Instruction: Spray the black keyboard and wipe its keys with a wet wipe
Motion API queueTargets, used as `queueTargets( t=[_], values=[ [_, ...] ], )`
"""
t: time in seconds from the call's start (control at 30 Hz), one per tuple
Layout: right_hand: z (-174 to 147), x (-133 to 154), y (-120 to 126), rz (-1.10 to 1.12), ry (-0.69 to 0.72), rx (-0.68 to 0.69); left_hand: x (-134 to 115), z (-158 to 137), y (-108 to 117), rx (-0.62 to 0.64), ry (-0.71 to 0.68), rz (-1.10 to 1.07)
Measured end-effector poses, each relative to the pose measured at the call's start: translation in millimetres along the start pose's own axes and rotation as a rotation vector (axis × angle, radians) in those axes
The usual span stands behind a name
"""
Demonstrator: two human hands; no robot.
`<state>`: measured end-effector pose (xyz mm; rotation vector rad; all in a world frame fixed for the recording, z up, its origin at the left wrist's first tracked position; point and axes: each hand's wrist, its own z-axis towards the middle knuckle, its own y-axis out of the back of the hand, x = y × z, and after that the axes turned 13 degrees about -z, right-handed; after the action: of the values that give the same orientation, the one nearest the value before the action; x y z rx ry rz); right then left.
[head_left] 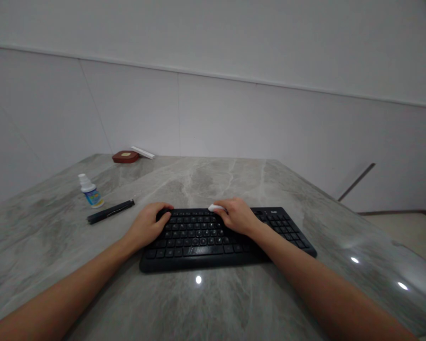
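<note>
A black keyboard (202, 240) lies flat on the grey marbled table in front of me. At its upper left corner, my left hand (149, 221) grips the edge, thumb on top and fingers at the back. Over the top rows of keys, my right hand (238, 215) pinches a small white piece (216, 208), perhaps a folded wipe; most of it is hidden in the fingers. The white piece touches or hovers just above the back edge; I cannot tell which. My right forearm covers part of the keyboard's lower right.
Left of the keyboard stands a small white bottle (91, 193) with a blue label. Beside it lies a long black bar-shaped item (110, 211). A reddish-brown case (125, 157) and a white strip (143, 152) rest at the table's far left, near the wall (213, 118).
</note>
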<state>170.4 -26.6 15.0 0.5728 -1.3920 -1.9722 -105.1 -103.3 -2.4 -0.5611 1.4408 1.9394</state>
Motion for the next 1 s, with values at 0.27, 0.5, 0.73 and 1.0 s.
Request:
queueTargets(
  t=[0.27,0.5,0.73,1.0],
  values=[
    [1.6,-1.7,-3.3,-0.033,-0.004,0.003,2.8,2.0,-3.3,-0.004,0.001,0.006],
    [2.9,-3.0,-5.2,-0.03,0.027,0.005,4.3,3.0,-2.8,-0.001,-0.001,0.01],
    [0.3,2.5,-0.1,-0.056,0.059,0.016,2.5,3.4,-3.1,0.009,0.015,0.011],
    [1.2,0.0,-3.9,-0.11,0.031,-0.043,5.2,1.9,-2.8,-0.003,-0.004,0.007]
  ],
)
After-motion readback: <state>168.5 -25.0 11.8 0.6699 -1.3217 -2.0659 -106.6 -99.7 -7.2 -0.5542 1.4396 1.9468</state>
